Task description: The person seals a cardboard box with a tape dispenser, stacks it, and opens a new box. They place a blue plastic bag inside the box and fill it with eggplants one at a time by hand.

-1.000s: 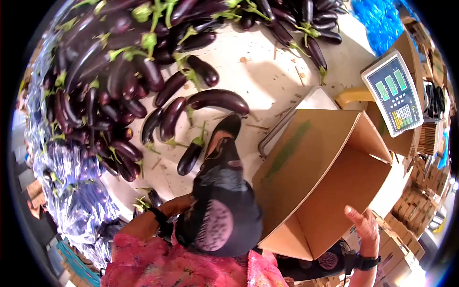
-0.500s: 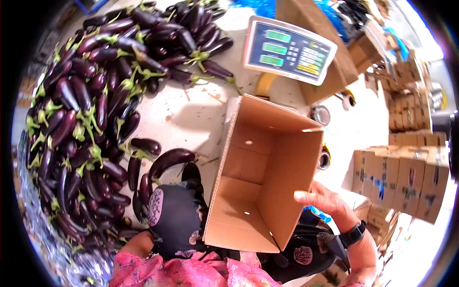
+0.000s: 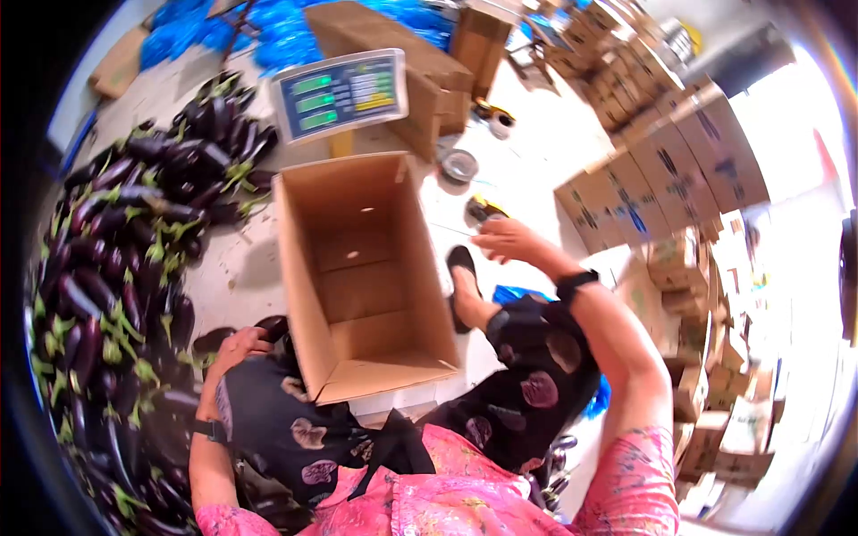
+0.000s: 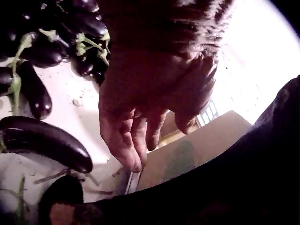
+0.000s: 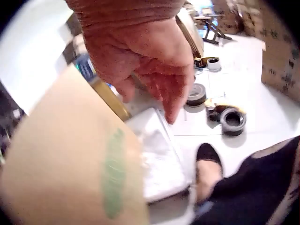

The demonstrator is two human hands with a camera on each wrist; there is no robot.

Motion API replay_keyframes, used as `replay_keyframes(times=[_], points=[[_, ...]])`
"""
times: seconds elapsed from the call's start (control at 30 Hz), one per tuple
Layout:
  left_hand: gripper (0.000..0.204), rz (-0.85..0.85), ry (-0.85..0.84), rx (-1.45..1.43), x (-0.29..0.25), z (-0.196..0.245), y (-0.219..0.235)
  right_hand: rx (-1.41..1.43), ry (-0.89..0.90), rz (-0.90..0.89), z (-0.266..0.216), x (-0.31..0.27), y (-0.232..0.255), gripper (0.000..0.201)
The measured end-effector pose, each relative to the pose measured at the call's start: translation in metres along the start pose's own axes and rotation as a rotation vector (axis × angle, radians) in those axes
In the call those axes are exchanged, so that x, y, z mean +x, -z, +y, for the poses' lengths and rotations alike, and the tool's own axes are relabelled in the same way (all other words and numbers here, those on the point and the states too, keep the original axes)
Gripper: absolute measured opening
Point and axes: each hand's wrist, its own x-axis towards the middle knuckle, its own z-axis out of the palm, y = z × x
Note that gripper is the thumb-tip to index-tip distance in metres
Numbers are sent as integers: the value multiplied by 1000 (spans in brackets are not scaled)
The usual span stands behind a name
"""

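An open cardboard box (image 3: 362, 277) stands on a scale between the person's legs, its inside bare. The left hand (image 3: 239, 347) is left of the box, over the knee and beside the eggplants (image 3: 98, 259). In the left wrist view its fingers hang loosely bent with nothing in them, near a long curved eggplant (image 4: 47, 143). To the right of the box, the right hand (image 3: 514, 241) is in the air with relaxed fingers, holding nothing. Part of the scale's plate (image 5: 161, 164) shows beside the box in the right wrist view.
The scale's display (image 3: 340, 94) rises behind the box. A tape roll (image 3: 458, 166) and a tape dispenser (image 5: 229, 117) lie on the floor at the right. Stacked cartons (image 3: 661, 174) stand farther right. Blue plastic bags (image 3: 286, 36) lie at the back.
The head view has swung right, so the box and eggplants sit farther left in it. The right hand has moved from the box's near right side to farther forward, away from its edge.
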Motion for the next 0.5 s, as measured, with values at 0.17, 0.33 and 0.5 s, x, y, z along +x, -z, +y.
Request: replay_keyframes(times=[0.17,0.33,0.5], points=[[48,-29,36,44,26,67,-2,-154,5,-27,39,12,51,61],[36,38,115,245,41,57,23,-450,-44,578,188,-79,102,76],[35,-21,181,787,60,-15,93,-271,-404,542,343,-123,18,120]])
